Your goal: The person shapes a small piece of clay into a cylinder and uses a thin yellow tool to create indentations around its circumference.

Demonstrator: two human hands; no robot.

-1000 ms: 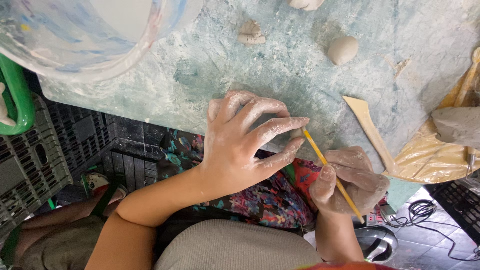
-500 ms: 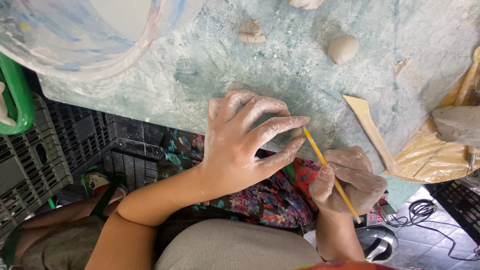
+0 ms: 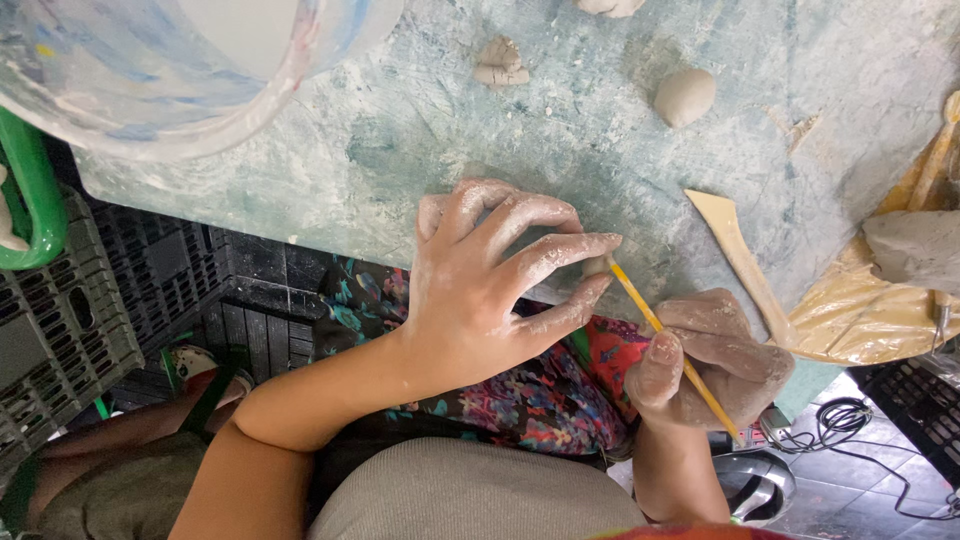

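Clay-dusted hands (image 3: 500,280) hold stick (image 3: 670,345), positions unchanged.

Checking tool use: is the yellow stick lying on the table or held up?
Held. The right hand grips the yellow stick slanted, its tip meeting the left hand's fingertips at the table edge.

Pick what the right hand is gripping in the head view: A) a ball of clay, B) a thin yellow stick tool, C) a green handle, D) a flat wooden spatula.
B: the right hand is closed around the thin yellow stick tool, whose tip reaches the fingertips of the left hand; the flat wooden spatula and the ball of clay lie untouched on the table.
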